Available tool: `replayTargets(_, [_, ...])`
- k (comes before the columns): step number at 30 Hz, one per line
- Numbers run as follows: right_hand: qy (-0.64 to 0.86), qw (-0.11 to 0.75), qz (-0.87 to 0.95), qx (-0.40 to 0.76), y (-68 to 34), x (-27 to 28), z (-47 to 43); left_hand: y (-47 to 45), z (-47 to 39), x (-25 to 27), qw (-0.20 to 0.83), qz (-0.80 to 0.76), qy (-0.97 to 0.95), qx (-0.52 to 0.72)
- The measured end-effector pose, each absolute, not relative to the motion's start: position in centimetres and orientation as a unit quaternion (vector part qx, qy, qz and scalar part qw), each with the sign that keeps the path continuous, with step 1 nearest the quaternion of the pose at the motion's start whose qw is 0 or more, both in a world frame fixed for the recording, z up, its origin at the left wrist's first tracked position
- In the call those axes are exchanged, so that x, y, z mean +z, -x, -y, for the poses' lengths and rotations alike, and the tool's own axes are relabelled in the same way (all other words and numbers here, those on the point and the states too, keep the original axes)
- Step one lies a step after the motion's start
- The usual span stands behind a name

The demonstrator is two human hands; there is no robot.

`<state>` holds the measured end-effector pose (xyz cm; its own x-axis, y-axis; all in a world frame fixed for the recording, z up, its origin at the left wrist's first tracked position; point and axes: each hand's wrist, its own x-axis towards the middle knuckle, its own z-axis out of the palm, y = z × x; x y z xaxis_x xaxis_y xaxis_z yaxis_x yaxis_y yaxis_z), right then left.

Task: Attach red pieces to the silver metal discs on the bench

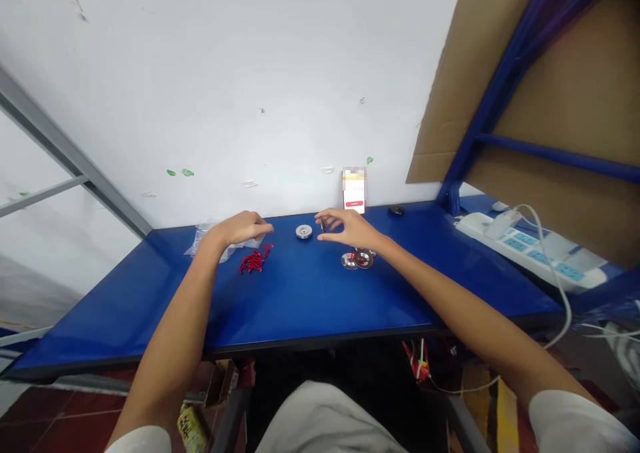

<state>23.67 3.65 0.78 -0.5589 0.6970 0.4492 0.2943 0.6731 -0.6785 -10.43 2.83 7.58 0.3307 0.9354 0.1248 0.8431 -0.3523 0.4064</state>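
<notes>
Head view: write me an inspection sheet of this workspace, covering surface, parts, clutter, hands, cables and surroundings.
Surface: blue table, glossy, dark front edge.
Job's things: small red pieces in a loose pile; a round metal piece between the hands; shiny metal discs near the right wrist.
Clutter: clear plastic bag by the left hand; phone upright against the wall; black round object.
Left hand: fingers bent; grip unclear.
Right hand: small dark item at the fingers; grip unclear.
Cables: white cable hanging over the table edge beside a power strip.
Surroundings: white wall, cardboard, blue frame.
</notes>
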Motion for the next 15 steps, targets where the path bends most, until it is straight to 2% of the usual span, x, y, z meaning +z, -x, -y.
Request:
replayTargets(3, [0.297,0.356,0.844,0.27,-23.5,0.8,-3.4,10.1,-3.1,7.7,0.134,-0.557,-0.806,0.151])
replayTargets(6, [0.289,0.353,0.844,0.28,-23.2,1.2,-3.0,8.4,-3.4,6.9,0.137,-0.5,-0.822,0.236])
replayTargets(8, [0.28,0.356,0.845,0.284,-23.0,1.3,-2.7,6.9,-3.5,5.9,0.193,-0.468,-0.82,0.267])
replayTargets(12, [0.265,0.381,0.848,0.255,-22.4,0.9,-2.4,3.5,-3.2,3.4,0.382,-0.4,-0.79,0.266])
replayTargets(15, [0.289,0.396,0.847,0.205,-22.1,-0.1,-2.6,1.4,-3.0,1.7,0.442,-0.367,-0.759,0.307])
